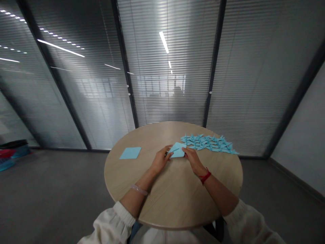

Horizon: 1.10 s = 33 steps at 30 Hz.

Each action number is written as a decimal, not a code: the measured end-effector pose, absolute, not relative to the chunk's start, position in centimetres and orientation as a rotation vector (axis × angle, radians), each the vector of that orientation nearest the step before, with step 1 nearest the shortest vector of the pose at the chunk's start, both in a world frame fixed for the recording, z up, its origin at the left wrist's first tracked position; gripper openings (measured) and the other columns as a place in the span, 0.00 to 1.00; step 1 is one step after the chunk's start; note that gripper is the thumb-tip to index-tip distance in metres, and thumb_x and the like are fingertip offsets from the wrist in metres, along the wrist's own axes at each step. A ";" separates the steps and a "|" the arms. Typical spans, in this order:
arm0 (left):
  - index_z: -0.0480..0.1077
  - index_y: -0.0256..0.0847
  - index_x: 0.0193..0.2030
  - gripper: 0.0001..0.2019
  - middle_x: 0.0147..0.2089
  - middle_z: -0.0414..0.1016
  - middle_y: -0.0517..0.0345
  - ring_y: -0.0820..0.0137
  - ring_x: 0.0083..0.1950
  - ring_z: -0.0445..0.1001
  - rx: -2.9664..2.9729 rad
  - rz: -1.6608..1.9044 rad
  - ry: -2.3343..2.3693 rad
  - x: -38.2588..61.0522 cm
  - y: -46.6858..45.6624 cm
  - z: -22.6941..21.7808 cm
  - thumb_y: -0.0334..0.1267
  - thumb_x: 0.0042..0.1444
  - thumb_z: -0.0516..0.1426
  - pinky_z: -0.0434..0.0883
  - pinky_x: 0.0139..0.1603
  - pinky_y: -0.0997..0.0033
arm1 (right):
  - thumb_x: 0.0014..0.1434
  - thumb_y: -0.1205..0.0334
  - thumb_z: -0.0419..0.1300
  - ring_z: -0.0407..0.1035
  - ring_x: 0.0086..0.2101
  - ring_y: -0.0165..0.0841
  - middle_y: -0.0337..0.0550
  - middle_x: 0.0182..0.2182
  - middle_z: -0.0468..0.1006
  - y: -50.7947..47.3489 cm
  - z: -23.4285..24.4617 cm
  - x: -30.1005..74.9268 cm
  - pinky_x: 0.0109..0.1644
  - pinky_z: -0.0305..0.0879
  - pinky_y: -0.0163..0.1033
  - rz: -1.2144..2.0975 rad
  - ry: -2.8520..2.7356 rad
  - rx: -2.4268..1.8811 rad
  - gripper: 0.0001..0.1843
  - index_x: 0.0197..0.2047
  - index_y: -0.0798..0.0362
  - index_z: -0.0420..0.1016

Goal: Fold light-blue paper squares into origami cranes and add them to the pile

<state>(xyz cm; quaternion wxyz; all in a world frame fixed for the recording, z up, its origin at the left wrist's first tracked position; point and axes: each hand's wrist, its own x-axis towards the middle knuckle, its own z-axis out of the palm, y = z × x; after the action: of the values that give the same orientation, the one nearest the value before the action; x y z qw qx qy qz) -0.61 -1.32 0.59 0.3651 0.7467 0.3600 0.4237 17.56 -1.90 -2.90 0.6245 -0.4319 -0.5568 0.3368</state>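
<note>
Between my two hands is a light blue sheet of origami paper (pixel 177 149), partly folded, held just over the middle of the table. My left hand (pixel 161 158) pinches its left edge, thumb on the near side. At the right edge, my right hand (pixel 192 158) grips the same paper between thumb and fingers. Behind and to the right of it, several folded blue paper cranes (pixel 208 142) lie in close rows. A flat blue sheet or stack of paper (pixel 130 153) rests on the table to the left.
The round wooden table (pixel 172 200) has a curved edge close to my body. Glass partition panels with blinds (pixel 170 108) stand behind it. On the floor at far left are dark, red and blue items (pixel 15 149), possibly bins. A white wall (pixel 302 135) is at the right.
</note>
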 end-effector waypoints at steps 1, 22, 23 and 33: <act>0.66 0.42 0.54 0.21 0.40 0.75 0.56 0.74 0.27 0.70 1.939 1.098 0.937 -0.6 -1.3 0.5 0.44 0.54 0.56 0.67 0.37 0.74 | 0.52 0.47 0.56 0.61 0.25 0.32 0.38 0.21 0.70 -2.0 -2.8 17.6 0.30 0.56 0.35 0.773 -1.282 -0.994 0.17 0.22 0.52 0.69; 0.69 0.33 0.31 0.20 0.22 0.65 0.62 0.78 0.22 0.63 1.509 0.883 0.887 -0.3 -0.4 0.4 0.49 0.39 0.64 0.58 0.23 0.78 | 0.53 0.58 0.56 0.69 0.34 0.35 0.43 0.35 0.76 -2.3 -2.2 17.2 0.39 0.66 0.39 0.648 -1.431 -0.991 0.21 0.51 0.52 0.70; 0.69 0.33 0.33 0.20 0.24 0.67 0.61 0.77 0.23 0.64 1.486 0.885 0.893 -0.2 -0.5 0.5 0.48 0.39 0.64 0.59 0.23 0.78 | 0.53 0.59 0.56 0.70 0.36 0.36 0.44 0.38 0.76 -2.4 -2.1 17.2 0.41 0.66 0.41 0.583 -1.434 -1.006 0.25 0.56 0.51 0.65; 0.65 0.34 0.37 0.13 0.27 0.70 0.59 0.76 0.26 0.70 1.260 1.012 0.869 -0.1 0.0 -0.6 0.33 0.45 0.61 0.65 0.23 0.80 | 0.51 0.78 0.48 0.50 0.61 0.38 0.40 0.58 0.65 -3.7 -1.7 16.6 0.63 0.45 0.53 -0.133 -1.994 -0.978 0.29 0.52 0.45 0.71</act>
<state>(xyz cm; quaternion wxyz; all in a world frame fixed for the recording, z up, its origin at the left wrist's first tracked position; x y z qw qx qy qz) -0.15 0.00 -0.62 0.6077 0.5452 0.3762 0.4381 16.61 -3.72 -1.73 0.4426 -0.3941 -0.8037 -0.0536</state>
